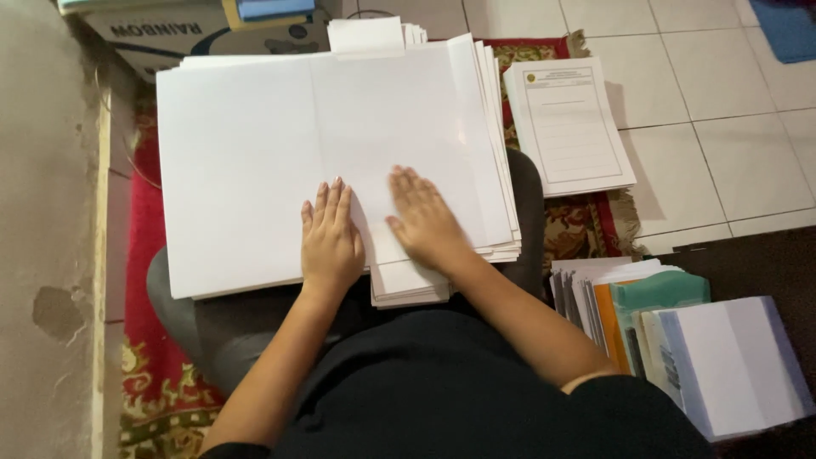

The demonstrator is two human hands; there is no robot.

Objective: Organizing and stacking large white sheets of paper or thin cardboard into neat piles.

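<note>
1. Head view: tiled floor [680, 144] and red rug [140, 331], big white paper stack [255, 161] resting on lap.
2. Left hand [330, 242] and right hand [425, 219] both flat, fingers spread, gripping nothing, pressing paper so it stays still.
3. Printed forms [569, 123] waiting nearby.

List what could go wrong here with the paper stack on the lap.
1. The white sheet stack is fanned unevenly at its right edge and overhangs the lap, so sheets may slide off toward the patterned rug.
2. Only the left hand and right hand press flat near the front edge; the far side is unheld and could tip.
3. The printed form pile lies close by, so fallen sheets might mix with it.
</note>
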